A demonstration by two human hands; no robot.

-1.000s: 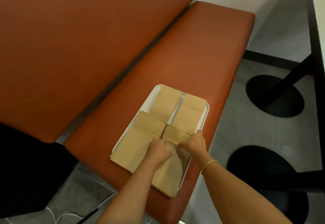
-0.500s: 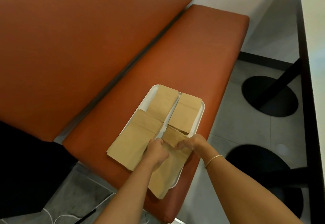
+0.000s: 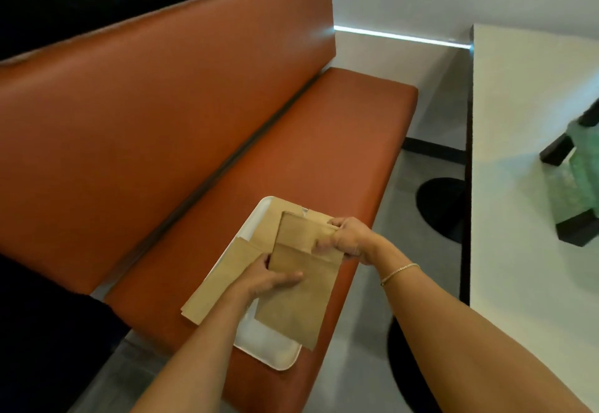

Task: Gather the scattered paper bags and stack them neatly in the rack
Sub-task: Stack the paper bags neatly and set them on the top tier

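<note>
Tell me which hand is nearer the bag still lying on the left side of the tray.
Left. The left hand overlaps that bag; the right hand grips the lifted bags farther right.

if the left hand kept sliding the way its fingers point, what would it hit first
The left hand points right across the held paper bag. Going on, it would likely clear the bag's right edge, with the right forearm next in line; depth is unclear.
</note>
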